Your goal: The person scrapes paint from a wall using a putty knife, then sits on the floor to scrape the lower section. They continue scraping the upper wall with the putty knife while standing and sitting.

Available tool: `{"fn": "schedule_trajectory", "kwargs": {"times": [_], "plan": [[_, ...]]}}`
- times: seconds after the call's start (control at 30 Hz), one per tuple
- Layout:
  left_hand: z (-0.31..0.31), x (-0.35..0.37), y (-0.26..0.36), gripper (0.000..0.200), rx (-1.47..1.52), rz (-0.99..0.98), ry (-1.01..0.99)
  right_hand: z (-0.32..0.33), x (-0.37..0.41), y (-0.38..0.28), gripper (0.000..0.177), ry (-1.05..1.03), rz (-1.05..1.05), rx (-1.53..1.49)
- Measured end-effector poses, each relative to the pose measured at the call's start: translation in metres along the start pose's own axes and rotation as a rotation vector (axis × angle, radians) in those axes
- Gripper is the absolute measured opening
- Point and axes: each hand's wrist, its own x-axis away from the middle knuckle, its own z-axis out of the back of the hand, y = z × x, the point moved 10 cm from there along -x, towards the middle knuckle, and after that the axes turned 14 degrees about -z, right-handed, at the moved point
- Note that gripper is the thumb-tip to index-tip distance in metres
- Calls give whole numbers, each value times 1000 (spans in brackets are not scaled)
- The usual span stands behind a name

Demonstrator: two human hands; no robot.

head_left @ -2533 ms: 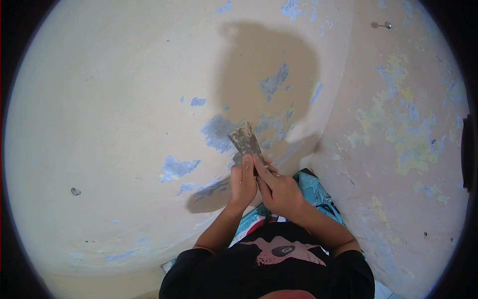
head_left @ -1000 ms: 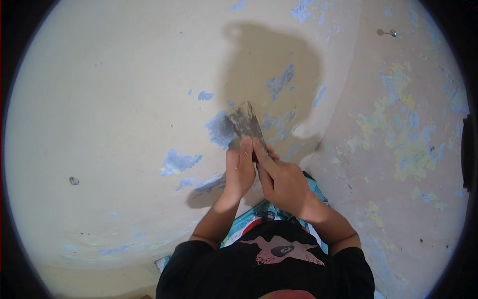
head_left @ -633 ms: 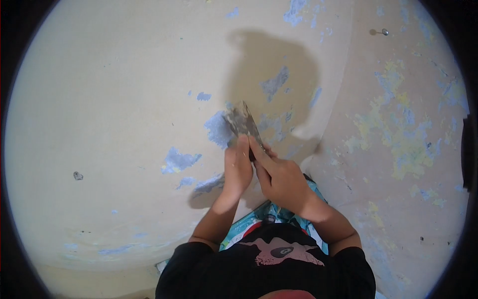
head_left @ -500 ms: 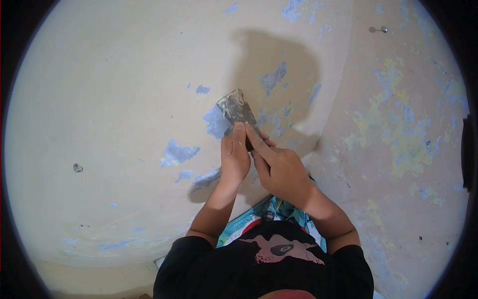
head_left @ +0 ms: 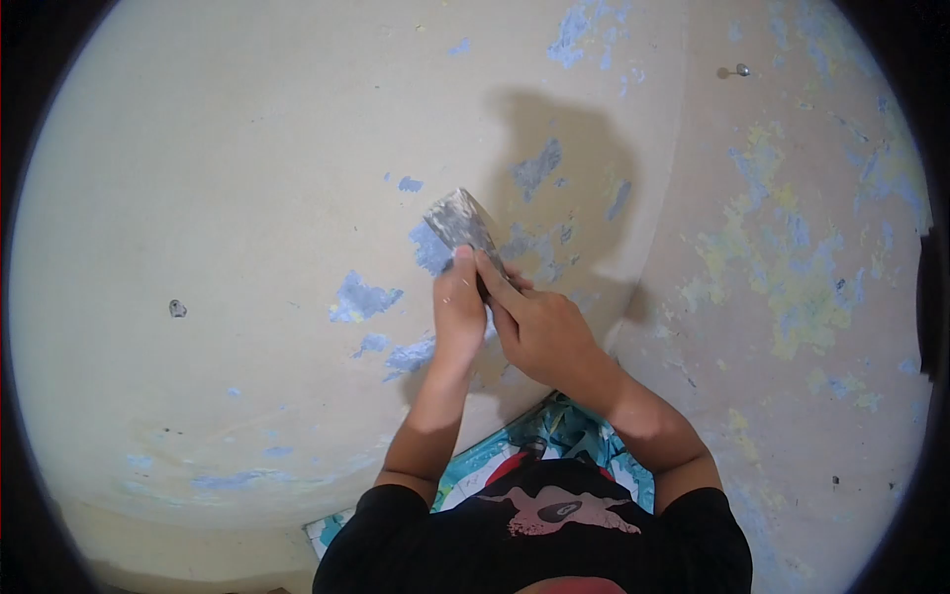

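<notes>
A paint scraper with a broad, smeared metal blade points up and to the left against the wall. Its blade edge overlaps a bluish bare patch where the pale coating is gone. My left hand is closed on the scraper from the left, with the thumb lying at the base of the blade. From the right, my right hand wraps the dark handle, index finger stretched along it toward the blade. Most of the handle is hidden by my fingers. Small pale flakes lie on my left hand.
More blue-grey patches mark the wall around my hands. On the right, an adjoining wall shows yellow and blue peeling and a protruding nail. A patterned turquoise sheet lies below, near my feet.
The scraper and both hands have shifted slightly left, and the blade's face looks lighter. My view has tilted a little, so the wall marks sit differently. Both hands keep their grip.
</notes>
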Motion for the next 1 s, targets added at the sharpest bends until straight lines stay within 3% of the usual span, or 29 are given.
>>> {"fn": "schedule_trajectory", "kwargs": {"times": [0.07,0.13,0.33,0.6,0.77,0.87,0.97,1.0], "plan": [[5,-2,16,58,-82,-7,18,4,-9,-11,48,18,-1,12],[1,-9,36,58,83,-18,82,7,-10,-17,48,2,6,-1],[4,15,-3,60,36,62,87,-11,9,5,49,-92,-46,24],[2,11,14,57,25,74,148,-3,6,-1,52,-155,-80,13],[7,0,19,62,-69,-24,148,-12,3,5,52,-37,-34,-4],[11,-10,52,62,-86,-71,215,-4,-13,-15,49,42,5,-26],[14,-23,65,61,-28,-107,149,-2,-22,-28,48,24,-75,-32],[15,-18,65,61,-33,-47,150,2,-15,-33,48,31,-59,-111]]}}
